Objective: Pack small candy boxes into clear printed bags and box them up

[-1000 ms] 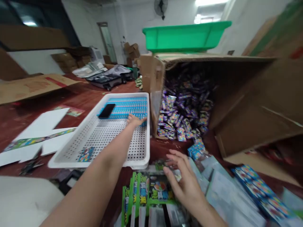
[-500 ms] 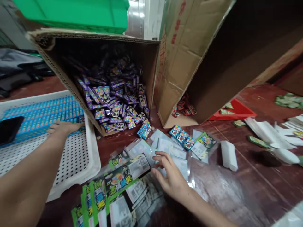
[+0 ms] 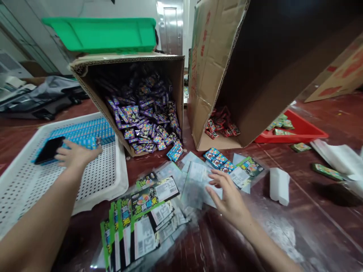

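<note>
My left hand (image 3: 75, 154) reaches into the white perforated basket (image 3: 121, 181), thumb and fingers apart. It is beside the rows of small blue packets (image 3: 96, 128) and the black phone (image 3: 50, 150) lying there; whether it touches the packets is unclear. My right hand (image 3: 231, 200) is palm down with loosely bent, parted fingers, just right of the clear plastic bags (image 3: 195, 181), holding nothing visible. A fan of green-and-black printed bags (image 3: 146, 200) lies nearer me. Beyond the bags are a strip of blue candy packets (image 3: 218, 159) and a smaller blue bundle (image 3: 174, 152).
A tipped cardboard box (image 3: 181, 94) holds many purple packets (image 3: 147, 121), with a green bin (image 3: 104, 36) on top. Another box (image 3: 210, 60) contains red packets (image 3: 221, 124). To the right are a red tray (image 3: 306, 130) and a folded white paper piece (image 3: 279, 185).
The view has tilted up and shifted. My left hand now shows over the basket close to the phone; my right hand has moved right, away from the printed bags.
</note>
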A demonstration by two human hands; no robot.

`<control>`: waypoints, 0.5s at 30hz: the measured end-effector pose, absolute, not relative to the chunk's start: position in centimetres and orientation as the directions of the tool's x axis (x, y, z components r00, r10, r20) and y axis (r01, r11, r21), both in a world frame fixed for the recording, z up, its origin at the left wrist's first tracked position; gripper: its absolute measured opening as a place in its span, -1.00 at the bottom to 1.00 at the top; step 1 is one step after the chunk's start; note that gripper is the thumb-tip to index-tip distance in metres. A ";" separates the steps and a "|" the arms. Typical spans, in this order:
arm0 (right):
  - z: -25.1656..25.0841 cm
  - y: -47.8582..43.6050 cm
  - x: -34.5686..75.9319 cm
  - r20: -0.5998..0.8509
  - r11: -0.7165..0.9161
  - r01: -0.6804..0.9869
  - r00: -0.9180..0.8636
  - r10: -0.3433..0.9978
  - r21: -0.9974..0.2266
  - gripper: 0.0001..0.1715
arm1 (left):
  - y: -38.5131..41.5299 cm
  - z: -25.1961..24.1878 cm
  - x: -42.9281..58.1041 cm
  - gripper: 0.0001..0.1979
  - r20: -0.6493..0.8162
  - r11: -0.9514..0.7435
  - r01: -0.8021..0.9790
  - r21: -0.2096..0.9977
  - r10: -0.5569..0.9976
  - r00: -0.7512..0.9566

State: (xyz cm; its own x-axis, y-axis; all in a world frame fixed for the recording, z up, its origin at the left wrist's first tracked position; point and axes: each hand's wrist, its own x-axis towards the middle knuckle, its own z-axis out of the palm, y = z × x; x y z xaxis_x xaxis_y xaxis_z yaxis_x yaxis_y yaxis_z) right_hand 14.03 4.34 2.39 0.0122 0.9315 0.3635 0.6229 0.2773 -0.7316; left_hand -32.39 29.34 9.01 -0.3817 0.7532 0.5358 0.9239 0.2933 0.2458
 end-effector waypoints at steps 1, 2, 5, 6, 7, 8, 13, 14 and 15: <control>2.0 4.4 15.1 0.362 0.263 0.641 0.025 0.932 -0.721 -0.66 | 27.9 9.8 -31.8 0.40 0.500 0.397 0.867 0.302 0.708 -0.498; 1.7 4.6 16.2 0.362 0.253 0.663 0.028 0.932 -0.705 -0.66 | 26.2 10.4 -30.8 0.44 0.468 0.465 0.817 0.342 0.669 -0.577; 0.9 6.3 19.8 0.392 0.278 0.775 -0.042 0.919 -0.568 -0.51 | 19.7 11.2 -24.3 0.39 0.588 0.205 0.957 0.204 0.756 -0.287; 0.9 7.4 21.2 0.399 0.306 0.816 -0.102 0.911 -0.491 -0.43 | 17.5 10.9 -21.4 0.35 0.620 0.055 0.991 0.118 0.776 -0.117; 1.0 8.8 22.6 0.392 0.342 0.849 -0.178 0.903 -0.403 -0.34 | 15.5 10.3 -18.3 0.30 0.613 -0.090 0.995 0.040 0.789 0.046; 1.1 10.5 24.0 0.360 0.390 0.862 -0.269 0.893 -0.323 -0.27 | 13.8 9.6 -15.2 0.25 0.583 -0.213 0.977 -0.018 0.791 0.183; 1.0 18.5 28.6 -0.029 0.615 0.775 -0.625 0.780 -0.143 -0.08 | 10.7 5.6 -2.9 0.02 0.332 -0.364 0.930 0.043 0.883 0.331; 0.7 19.2 28.8 -0.096 0.626 0.766 -0.641 0.761 -0.147 -0.04 | 11.0 5.2 -1.5 0.02 0.313 -0.347 0.935 0.069 0.898 0.310; 0.3 19.5 28.8 -0.138 0.627 0.764 -0.645 0.751 -0.154 0.00 | 11.4 4.9 -0.5 0.03 0.298 -0.325 0.941 0.089 0.911 0.286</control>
State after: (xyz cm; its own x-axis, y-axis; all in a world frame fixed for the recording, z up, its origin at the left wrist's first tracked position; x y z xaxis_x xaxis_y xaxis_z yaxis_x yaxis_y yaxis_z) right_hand 28.82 19.54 0.27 -0.6451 0.7515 -0.1382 0.7635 0.6272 -0.1538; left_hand -0.51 11.37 4.87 0.2864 0.9105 0.2982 0.9415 -0.3252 0.0887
